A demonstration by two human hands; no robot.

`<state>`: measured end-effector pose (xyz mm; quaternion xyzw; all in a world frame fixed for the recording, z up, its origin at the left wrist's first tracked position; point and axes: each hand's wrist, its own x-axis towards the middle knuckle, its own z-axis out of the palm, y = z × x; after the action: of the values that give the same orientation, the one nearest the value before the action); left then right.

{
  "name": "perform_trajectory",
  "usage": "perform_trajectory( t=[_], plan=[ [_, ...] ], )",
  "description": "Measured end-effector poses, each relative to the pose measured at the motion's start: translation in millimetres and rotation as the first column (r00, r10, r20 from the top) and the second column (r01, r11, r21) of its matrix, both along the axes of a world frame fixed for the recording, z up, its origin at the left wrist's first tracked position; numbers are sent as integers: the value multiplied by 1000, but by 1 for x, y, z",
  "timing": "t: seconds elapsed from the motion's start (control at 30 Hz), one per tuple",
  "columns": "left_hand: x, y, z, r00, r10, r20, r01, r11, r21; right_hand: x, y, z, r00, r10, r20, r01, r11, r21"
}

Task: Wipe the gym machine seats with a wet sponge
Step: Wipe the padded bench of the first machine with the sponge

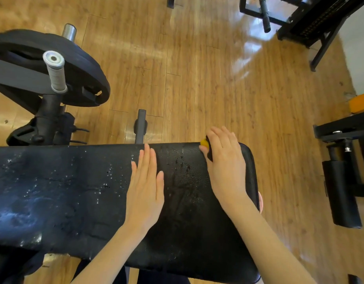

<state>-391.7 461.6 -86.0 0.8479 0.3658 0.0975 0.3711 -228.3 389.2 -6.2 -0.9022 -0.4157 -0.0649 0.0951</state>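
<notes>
A long black padded seat (74, 191) stretches across the lower half of the view, its surface wet with droplets and streaks. My left hand (145, 185) lies flat on the pad near its middle, fingers straight and together. My right hand (224, 160) holds a yellow sponge with a dark scouring side (205, 145) against the pad's far edge near the right end. Most of the sponge is hidden under my fingers.
A black weight plate (44, 64) on a bar with a white-taped handle (55, 71) stands at the left. Black machine frames sit at the top right (306, 19) and a padded roller (342, 193) at the right. The floor is wood laminate (197, 78).
</notes>
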Motion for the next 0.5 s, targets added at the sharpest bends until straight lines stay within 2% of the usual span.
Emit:
perform_trajectory(
  t=[0.1, 0.23, 0.3, 0.4, 0.5],
  plan=[
    [-5, -2, -6, 1000, 0, -15, 1, 1000, 13, -12, 10, -8, 1000, 21, 17, -21, 1000, -14],
    [-3, -3, -6, 1000, 7, -14, -7, 1000, 20, -47, -17, -12, 989, 148, 24, -144, 983, -116],
    [-3, -4, -7, 1000, 5, -19, -5, 999, 34, -33, 17, -20, 989, 147, -8, -147, 983, -108],
    [-3, -3, -8, 1000, 5, -18, -4, 999, 42, -19, 59, -25, 998, 65, 26, -63, 996, -58],
    [-4, -4, -9, 1000, 7, -9, -7, 999, 46, -44, 30, -26, 987, 159, -31, -161, 984, -74]
  ],
)
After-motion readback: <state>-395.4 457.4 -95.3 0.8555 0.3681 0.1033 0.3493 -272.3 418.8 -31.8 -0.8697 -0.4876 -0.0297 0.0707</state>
